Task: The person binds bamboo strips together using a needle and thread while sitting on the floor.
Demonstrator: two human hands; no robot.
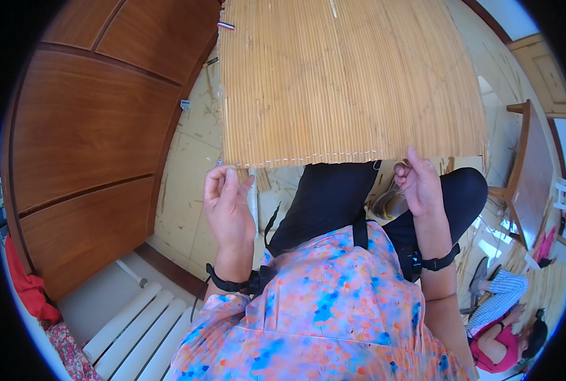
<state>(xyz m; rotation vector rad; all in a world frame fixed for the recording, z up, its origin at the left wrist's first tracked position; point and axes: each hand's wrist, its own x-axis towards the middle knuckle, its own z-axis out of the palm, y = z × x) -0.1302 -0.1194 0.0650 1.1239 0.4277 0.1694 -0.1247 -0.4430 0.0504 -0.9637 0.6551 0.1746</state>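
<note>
A large woven straw mat (346,82) lies ahead of me, and its near edge, stitched with pale thread, rests over my black-trousered knees. My left hand (227,204) is held just below the mat's left corner, fingers curled, pinching what looks like a thin thread; the thing itself is too small to make out. My right hand (419,184) is at the mat's near edge on the right, fingers closed around something small, possibly a needle or thread. Both wrists wear black straps.
Brown wooden cabinet doors (86,127) fill the left side. A white radiator (137,324) is at the lower left. A wooden table (531,171) stands on the right. Another person (505,317) sits low at the lower right with straw nearby. Straw bits litter the pale floor (188,190).
</note>
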